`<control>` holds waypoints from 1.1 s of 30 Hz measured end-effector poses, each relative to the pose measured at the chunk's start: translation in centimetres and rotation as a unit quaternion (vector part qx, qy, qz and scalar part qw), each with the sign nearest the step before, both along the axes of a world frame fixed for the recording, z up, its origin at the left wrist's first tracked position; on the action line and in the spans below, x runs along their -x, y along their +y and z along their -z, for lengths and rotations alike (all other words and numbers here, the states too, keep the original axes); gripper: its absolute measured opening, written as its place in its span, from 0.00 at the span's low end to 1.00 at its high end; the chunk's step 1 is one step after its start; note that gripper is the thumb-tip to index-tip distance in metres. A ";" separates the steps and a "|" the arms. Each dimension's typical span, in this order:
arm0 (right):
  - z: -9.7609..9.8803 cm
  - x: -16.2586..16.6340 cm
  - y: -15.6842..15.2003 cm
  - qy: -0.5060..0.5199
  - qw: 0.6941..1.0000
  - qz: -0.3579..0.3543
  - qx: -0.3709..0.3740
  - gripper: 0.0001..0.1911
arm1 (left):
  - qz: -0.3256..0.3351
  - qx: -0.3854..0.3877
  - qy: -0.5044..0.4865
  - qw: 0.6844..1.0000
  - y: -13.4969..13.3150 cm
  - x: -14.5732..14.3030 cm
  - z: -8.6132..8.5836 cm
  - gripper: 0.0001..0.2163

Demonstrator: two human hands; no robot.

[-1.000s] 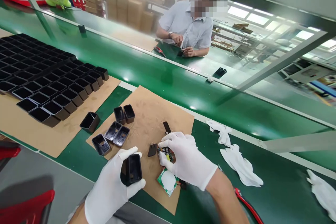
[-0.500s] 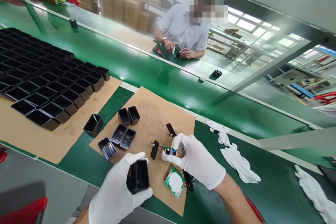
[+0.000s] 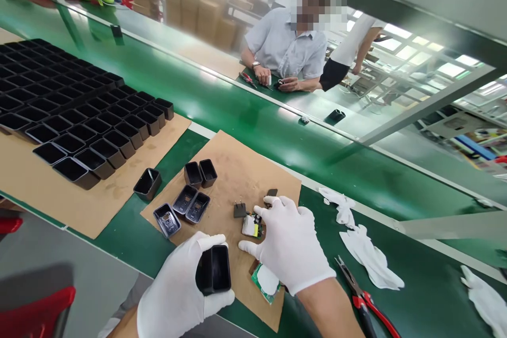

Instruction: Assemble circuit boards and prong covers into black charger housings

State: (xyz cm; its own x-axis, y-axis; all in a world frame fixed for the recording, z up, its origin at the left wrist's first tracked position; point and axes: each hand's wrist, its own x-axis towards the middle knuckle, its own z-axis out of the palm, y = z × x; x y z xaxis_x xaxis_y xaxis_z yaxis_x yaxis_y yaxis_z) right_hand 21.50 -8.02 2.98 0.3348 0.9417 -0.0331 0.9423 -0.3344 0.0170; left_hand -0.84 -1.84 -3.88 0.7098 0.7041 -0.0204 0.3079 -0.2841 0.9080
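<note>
Both hands wear white gloves. My left hand (image 3: 180,288) is closed round a black plastic housing (image 3: 216,269), its open side facing me. My right hand (image 3: 291,243) rests over a small circuit board (image 3: 251,226) on the brown cardboard sheet (image 3: 237,169), thumb and fingers pinching at it. A black plug piece with two prongs (image 3: 240,210) lies just left of the board. A green and white round part (image 3: 266,281) lies under my right wrist. Several loose black housings (image 3: 186,203) sit on the cardboard to the left.
Rows of black housings (image 3: 71,111) fill a second cardboard sheet at the left. Red-handled pliers (image 3: 362,296) and white cloth gloves (image 3: 368,253) lie on the green bench at right. Beyond the conveyor belt (image 3: 253,121) a seated person in a light shirt (image 3: 287,50) handles a small part.
My right hand lowered onto the circuit board and now covers it. The plug piece now lies flat with its prongs up. The left hand kept its housing. The pliers came into view.
</note>
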 end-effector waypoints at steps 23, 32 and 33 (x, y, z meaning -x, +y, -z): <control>4.9 3.8 -3.1 -0.098 0.981 -0.034 -0.164 0.12 | -0.017 -0.045 -0.016 0.999 -0.6 -0.5 0.6 0.31; 5.2 4.9 -3.1 -0.173 0.977 -0.077 -0.097 0.22 | -0.011 -0.073 -0.007 0.997 -0.7 -0.5 1.0 0.32; 5.2 5.0 -3.1 -0.167 0.978 -0.077 -0.096 0.22 | -0.011 -0.077 -0.009 0.997 -0.7 -0.5 1.0 0.32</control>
State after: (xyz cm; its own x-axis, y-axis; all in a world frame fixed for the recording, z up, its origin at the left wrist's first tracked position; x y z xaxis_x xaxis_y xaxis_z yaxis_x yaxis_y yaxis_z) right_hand 16.53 -11.11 -2.22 0.1502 0.9598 0.2370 0.9342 -0.2163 0.2839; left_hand -0.34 -2.55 -4.90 0.6929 0.7139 0.1009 0.3004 -0.4131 0.8597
